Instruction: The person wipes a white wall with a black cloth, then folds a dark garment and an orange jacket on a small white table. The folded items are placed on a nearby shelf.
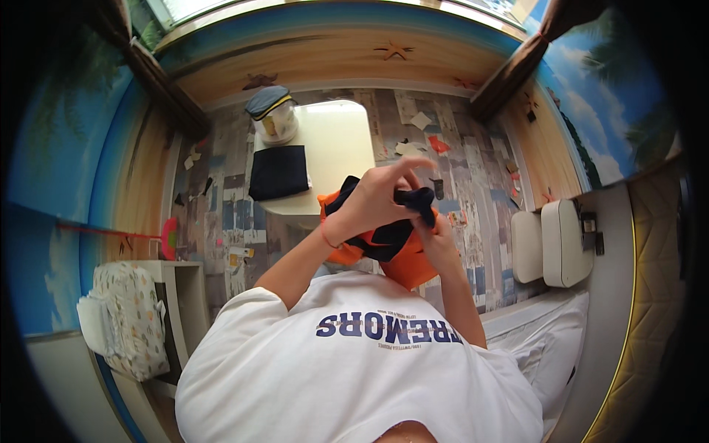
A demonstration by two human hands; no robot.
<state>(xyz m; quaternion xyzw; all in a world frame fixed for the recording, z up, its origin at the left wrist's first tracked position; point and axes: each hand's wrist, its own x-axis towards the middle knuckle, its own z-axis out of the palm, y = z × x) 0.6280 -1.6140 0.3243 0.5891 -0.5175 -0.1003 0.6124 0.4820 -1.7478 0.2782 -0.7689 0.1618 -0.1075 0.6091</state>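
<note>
An orange and black garment is bunched up in front of my chest, held between both hands. My left hand grips its black upper edge, with one finger stretched out above the cloth. My right hand is closed on the same garment a little lower and to the right, below a bunched dark end. Some of its fingers are hidden by the cloth. Just beyond, a folded black cloth lies on the near left part of a cream table.
A grey cap with a yellow band sits on a clear container at the table's far left. Scraps, including a red piece, are strewn on the patchwork floor. A patterned bag rests at left; a white padded seat stands at right.
</note>
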